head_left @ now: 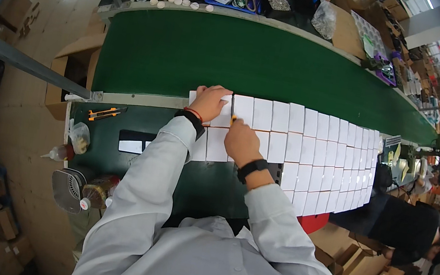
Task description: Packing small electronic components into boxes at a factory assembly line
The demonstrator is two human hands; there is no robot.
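Note:
Rows of small white rectangular boxes [310, 152] lie tightly side by side on the dark green bench. My left hand [210, 103] rests on the far left end of the rows, its fingers stretched over the top of a box and nothing gripped in them. Just to the right of it, my right hand [243, 143] is closed around a yellow-handled utility knife [233, 118]. The knife's tip points away from me, at the gap between two boxes in the far row. Most of the knife is hidden in my fist.
Another yellow and black utility knife [104, 113] lies on the bench at left, with a phone [131, 145] nearer me. Beyond the boxes runs a green conveyor belt [233, 53]. A small fan [68, 188] stands at the left edge. A person [407, 227] in black is at the right.

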